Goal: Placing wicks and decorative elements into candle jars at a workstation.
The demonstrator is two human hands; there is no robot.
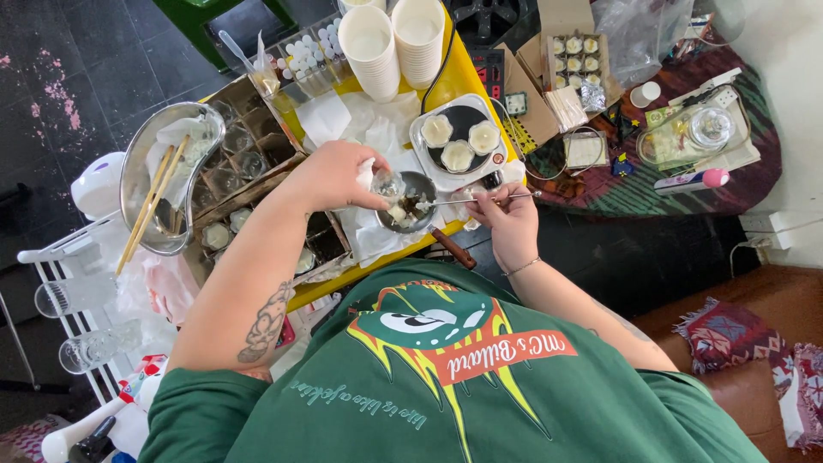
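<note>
My left hand (336,176) grips a small clear glass (387,183), tipped over the little metal bowl (410,202) on the yellow table (467,73); my right hand (507,214) pinches a thin metal tool (480,200), its tip reaching into that bowl. I judge I'm mid-scrape, working pale lumps out; next I need a steady tilt and a careful tool tip; the tray of filled cups (459,141) waits just beyond.

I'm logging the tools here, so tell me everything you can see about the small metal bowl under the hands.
The small metal bowl is round, shallow and dull silver, likely steel. It sits upright on white paper on the yellow table, just below a square tray of pale candles. Inside are dark residue and pale lumps. The left hand holds a small glass over its rim; the right hand reaches a thin metal tool into it.
</note>
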